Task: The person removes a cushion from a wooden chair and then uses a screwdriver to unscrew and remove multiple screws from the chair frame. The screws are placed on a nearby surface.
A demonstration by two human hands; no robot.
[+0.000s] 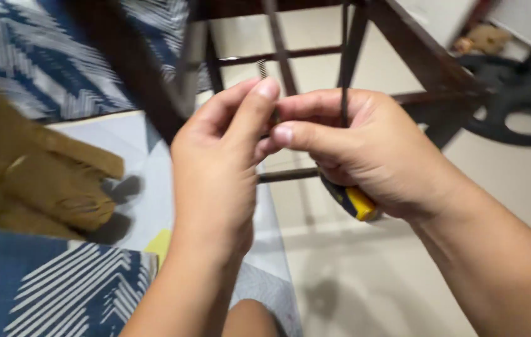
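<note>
Pale tiled floor [365,281] is seen below, with a blue-and-white zigzag patterned cloth [53,293] spread at lower left and upper left. Dark wooden furniture frame [415,43], with rungs and slats, is crossed behind the hands. A black round metal base [515,100] is seen on the floor at upper right. A mustard-brown glove [34,181], blurred, is laid on the cloth at the left.

Left hand [215,181] is raised at centre, thumb and forefinger pinched together on a thin metal spring [262,70]; only the coiled top end is shown above the fingertips, the rest is hidden. Grip is closed to a tight pinch.

Right hand [365,150] is met against the left, fingertips touching it at the pinch point. Fingers are curled shut around a tool with a yellow-and-dark handle [356,201]; the handle end is seen poking out under the palm, the working end is covered by the fingers. Tool type cannot be told.

Both hands are held in the air in front of the frame, above the floor, just beside the cloth's right edge. A thin dark rod [344,75] of the frame is passed just behind the right knuckles.
</note>
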